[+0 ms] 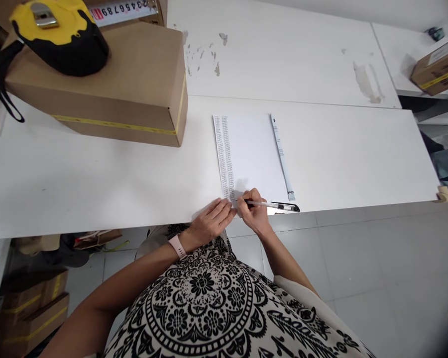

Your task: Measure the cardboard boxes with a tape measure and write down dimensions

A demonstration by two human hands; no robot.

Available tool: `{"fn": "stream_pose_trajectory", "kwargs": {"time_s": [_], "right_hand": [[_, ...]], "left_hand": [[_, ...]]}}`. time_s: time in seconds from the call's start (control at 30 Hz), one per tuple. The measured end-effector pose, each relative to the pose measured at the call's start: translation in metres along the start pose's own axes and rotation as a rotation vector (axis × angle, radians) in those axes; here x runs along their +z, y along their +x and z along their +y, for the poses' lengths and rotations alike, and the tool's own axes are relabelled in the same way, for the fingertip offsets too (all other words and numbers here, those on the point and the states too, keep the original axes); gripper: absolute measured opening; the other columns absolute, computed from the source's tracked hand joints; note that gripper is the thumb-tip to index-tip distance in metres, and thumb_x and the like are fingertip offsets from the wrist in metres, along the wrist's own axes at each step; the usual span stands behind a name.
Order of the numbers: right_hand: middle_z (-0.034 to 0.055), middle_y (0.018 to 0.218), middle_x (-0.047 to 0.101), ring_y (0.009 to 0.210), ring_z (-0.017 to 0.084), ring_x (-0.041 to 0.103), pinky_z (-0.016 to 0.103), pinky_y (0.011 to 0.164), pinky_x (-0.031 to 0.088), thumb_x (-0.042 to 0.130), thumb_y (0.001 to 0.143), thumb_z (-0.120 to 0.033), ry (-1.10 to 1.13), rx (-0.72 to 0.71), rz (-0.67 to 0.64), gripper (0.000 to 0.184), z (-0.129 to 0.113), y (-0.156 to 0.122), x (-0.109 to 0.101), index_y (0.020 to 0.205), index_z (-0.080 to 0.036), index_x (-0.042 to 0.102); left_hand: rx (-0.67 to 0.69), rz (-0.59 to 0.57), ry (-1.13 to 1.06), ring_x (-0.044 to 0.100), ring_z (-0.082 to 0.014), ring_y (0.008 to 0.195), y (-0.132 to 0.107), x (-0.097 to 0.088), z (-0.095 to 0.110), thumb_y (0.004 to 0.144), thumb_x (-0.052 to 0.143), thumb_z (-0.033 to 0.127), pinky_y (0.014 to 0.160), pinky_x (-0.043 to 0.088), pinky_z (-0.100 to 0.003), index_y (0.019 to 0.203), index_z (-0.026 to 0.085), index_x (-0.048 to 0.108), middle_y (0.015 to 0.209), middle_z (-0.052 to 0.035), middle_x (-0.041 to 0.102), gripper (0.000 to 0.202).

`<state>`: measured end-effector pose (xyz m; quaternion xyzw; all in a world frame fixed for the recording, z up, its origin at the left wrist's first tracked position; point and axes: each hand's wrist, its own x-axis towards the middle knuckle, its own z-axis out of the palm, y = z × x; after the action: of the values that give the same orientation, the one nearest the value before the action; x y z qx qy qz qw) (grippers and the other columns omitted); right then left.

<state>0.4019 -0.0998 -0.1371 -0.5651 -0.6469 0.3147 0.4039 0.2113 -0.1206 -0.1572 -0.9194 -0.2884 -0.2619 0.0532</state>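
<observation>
A white sheet of paper point(252, 154) with a column of small print down its left side lies on the white table point(97, 179) near the front edge. My right hand point(254, 211) is closed round a pen point(274, 205), its tip at the bottom of the printed column. My left hand point(213, 221) lies flat with fingers stretched out, pressing the table at the sheet's lower left corner. A pink watch band sits on my left wrist.
A cardboard box point(112, 87) with yellow tape stands at the back left, a yellow and black tape measure point(57, 35) on top. Another taped box point(438, 67) sits at the far right. More boxes point(30, 308) lie on the floor under the table.
</observation>
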Motion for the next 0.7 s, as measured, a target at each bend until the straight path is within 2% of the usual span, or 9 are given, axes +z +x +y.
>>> {"fn": "stream_pose_trajectory", "kwargs": {"time_s": [0.17, 0.7], "right_hand": [[-0.0092, 0.058, 0.039, 0.049, 0.009, 0.034, 0.024, 0.049, 0.031, 0.056, 0.093, -0.023, 0.0, -0.01, 0.01, 0.026, -0.0001, -0.0003, 0.0003, 0.077, -0.026, 0.036], [-0.0096, 0.057, 0.035, 0.047, 0.008, 0.032, 0.023, 0.046, 0.028, 0.058, 0.091, -0.023, 0.025, -0.001, 0.008, 0.028, -0.0025, 0.0005, 0.0003, 0.075, -0.026, 0.035]], "left_hand": [[-0.018, -0.022, -0.034, 0.061, -0.0263, 0.133, -0.0021, 0.002, 0.0005, 0.101, 0.056, 0.014, 0.117, 0.048, -0.044, 0.136, 0.006, 0.058, 0.131, -0.0166, 0.071, 0.036], [-0.001, 0.019, 0.018, 0.066, -0.0264, 0.126, -0.0001, 0.0008, 0.0007, 0.101, 0.054, 0.013, 0.113, 0.052, -0.043, 0.131, 0.005, 0.061, 0.126, -0.0158, 0.074, 0.032]]}}
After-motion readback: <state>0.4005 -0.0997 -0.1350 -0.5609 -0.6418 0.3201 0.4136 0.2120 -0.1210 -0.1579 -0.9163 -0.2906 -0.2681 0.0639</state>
